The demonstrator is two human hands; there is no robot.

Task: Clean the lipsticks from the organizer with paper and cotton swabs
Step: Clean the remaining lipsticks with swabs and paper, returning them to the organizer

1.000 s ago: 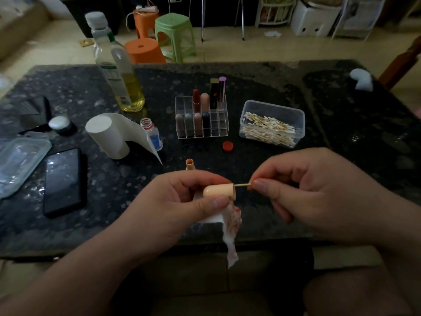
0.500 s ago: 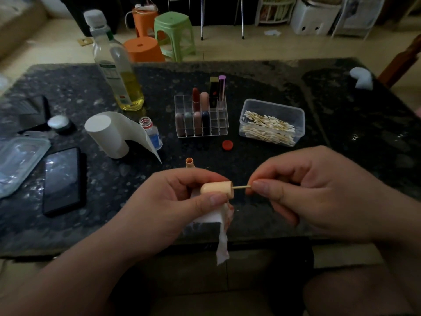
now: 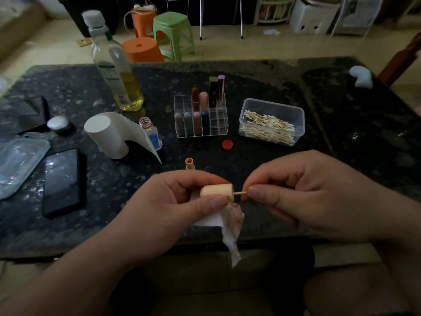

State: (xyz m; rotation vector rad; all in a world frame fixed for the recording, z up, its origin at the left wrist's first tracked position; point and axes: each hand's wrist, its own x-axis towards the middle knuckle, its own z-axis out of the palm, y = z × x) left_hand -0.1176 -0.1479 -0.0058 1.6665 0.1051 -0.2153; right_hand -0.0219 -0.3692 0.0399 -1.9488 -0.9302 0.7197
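While the left hand (image 3: 173, 201) grips a peach lipstick cap (image 3: 216, 191) and stained paper (image 3: 231, 222), right hand (image 3: 307, 197) pinching a cotton swab (image 3: 239, 193) poked into the cap, organizer (image 3: 222, 124) at twelve o'clock from the hands

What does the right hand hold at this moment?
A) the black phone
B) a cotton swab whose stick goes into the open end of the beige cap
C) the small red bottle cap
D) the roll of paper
B: the right hand pinches the cotton swab, and its stick enters the open end of the beige cap, which the left hand holds together with the stained paper.
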